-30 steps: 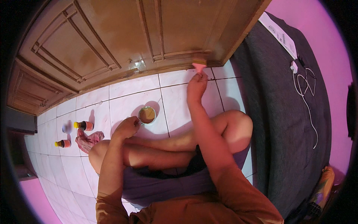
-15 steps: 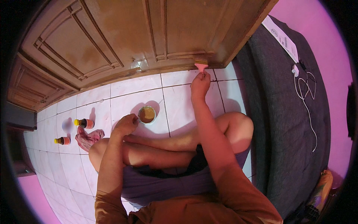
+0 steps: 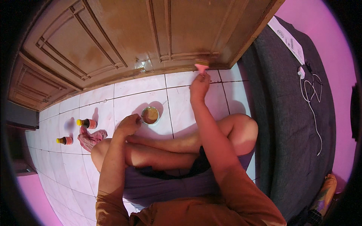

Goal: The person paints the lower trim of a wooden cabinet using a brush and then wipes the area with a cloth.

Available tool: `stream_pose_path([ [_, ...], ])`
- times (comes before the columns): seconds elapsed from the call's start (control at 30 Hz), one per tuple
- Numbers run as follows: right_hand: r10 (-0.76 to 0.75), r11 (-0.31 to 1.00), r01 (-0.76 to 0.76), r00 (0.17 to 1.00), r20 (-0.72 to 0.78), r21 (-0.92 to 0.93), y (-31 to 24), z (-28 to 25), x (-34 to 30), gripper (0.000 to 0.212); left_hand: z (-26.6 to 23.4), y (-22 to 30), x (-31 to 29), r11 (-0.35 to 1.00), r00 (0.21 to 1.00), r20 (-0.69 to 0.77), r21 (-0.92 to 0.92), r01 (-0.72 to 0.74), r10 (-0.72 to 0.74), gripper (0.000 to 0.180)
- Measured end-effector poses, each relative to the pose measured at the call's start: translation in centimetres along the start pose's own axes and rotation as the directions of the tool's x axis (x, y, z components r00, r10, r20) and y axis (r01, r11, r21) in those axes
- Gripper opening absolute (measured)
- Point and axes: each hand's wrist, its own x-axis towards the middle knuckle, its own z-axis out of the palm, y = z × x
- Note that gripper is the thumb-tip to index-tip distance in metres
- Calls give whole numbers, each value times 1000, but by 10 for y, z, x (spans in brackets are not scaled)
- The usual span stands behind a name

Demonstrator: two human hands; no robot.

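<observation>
Cup: a round cup (image 3: 148, 122) with brown liquid inside is at the tiled floor (image 3: 196, 109); I cannot tell if it rests on the tiles or is slightly lifted.
Left hand: the left hand (image 3: 129, 125) is just beside the cup, at its left side, the fingers narrow and pinching it there.
Right hand: the right hand (image 3: 200, 86) is to the right of the cup and farther forward, closed on the handle of a pink brush (image 3: 202, 67).
Brush: beyond the cup, to the right, its blurred bristles at the low part of the brown wooden panel (image 3: 192, 26).
Bottles: two yellow-capped bottles, one nearer (image 3: 90, 124) and one farther (image 3: 67, 141), lie well left of the cup.
Cloth: a pink cloth (image 3: 92, 138) is left of the cup, near the bottles.
Cable: a white cable (image 3: 313, 116) lies far right of the cup, on dark grey cushioning (image 3: 286, 132).
</observation>
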Motion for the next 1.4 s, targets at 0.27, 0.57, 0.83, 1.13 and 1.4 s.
stream_pose_path([
  [0.27,-49,999,47,989,138,23,36,15,-10,26,-8,13,-6,999,999,32,29,32,-33,29],
  [0.57,-153,978,188,941,302,-90,9,21,-43,27,-5,6,-6,999,999,39,29,25,-26,29],
  [0.83,-45,993,63,983,179,-95,5,14,-29,28,-9,3,-7,995,997,73,-96,-17,24,36],
  [1.13,51,999,-50,998,-47,16,28,-8,22,31,-44,-18,-32,994,997,66,110,21,-29,46],
  [1.4,-6,995,37,946,323,-90,42,19,-15,32,-55,-50,-41,992,992,67,83,97,-103,45],
])
